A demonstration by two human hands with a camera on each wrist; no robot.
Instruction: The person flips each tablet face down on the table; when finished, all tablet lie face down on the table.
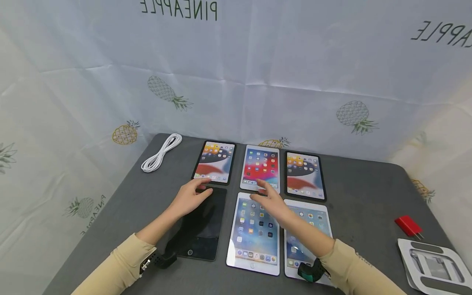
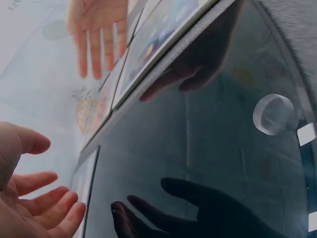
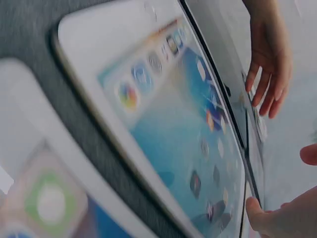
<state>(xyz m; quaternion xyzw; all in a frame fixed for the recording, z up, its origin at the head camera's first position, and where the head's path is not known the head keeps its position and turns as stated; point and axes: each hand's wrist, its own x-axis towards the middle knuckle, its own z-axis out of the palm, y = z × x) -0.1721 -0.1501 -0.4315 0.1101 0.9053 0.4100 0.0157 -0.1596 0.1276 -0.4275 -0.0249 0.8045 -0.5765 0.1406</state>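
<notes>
My left hand (image 1: 189, 199) hovers over the far end of a black tablet (image 1: 206, 229) with a dark screen, fingers loosely spread and holding nothing. In the left wrist view, that dark screen (image 2: 188, 144) mirrors the hands. My right hand (image 1: 272, 203) is above the far edge of a white tablet (image 1: 254, 239) with a lit home screen, its fingers relaxed with nothing in them. Under my right forearm lies another white tablet (image 1: 315, 219), partly hidden. Behind them is a row of three lit tablets: a black-framed one (image 1: 215, 162), a white one (image 1: 260, 168) and a black-framed one (image 1: 305, 176).
A bundled white cable (image 1: 162, 153) lies at the table's back left. Toward the right edge are a red plug adapter (image 1: 408, 225) and a folded silver stand (image 1: 433, 262). A pineapple-printed cloth (image 1: 236, 61) hangs behind the grey table (image 1: 361, 205).
</notes>
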